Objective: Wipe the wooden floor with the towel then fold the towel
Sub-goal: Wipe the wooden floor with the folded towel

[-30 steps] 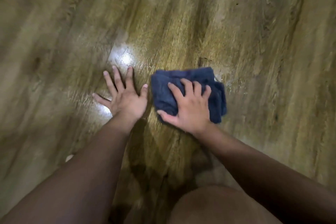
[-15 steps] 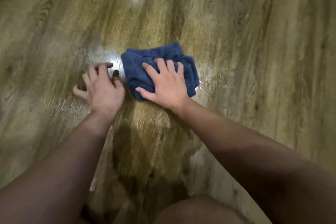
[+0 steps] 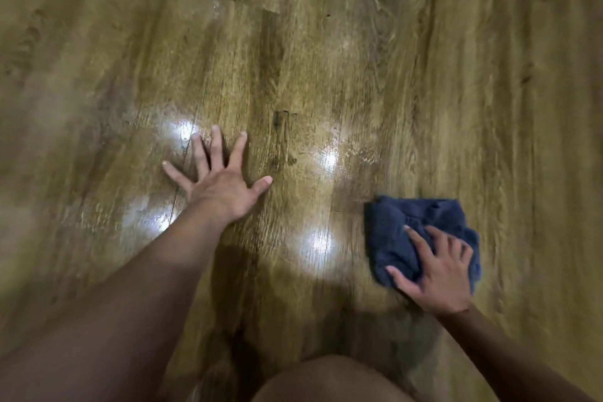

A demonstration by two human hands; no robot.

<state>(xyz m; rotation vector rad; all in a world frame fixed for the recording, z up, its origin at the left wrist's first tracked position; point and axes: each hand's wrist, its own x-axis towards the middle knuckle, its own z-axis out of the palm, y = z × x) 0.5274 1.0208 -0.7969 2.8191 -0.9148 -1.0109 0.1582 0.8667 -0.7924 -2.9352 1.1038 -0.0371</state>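
Note:
A bunched dark blue towel [image 3: 401,225] lies on the glossy wooden floor [image 3: 326,59] at the right. My right hand [image 3: 435,274] presses down on the towel's near half, fingers spread and gripping the cloth. My left hand [image 3: 218,176] rests flat on the bare floor to the left of centre, fingers splayed wide, holding nothing. A wide strip of floor separates the two hands.
Bright light reflections [image 3: 318,241] shine on the planks between the hands. My bare knee [image 3: 326,382] shows at the bottom edge. Floorboards fill the whole view with no other objects.
My right hand has swept the towel away from the left hand, to the right and nearer to me. The left hand has uncurled and now lies flat with fingers spread.

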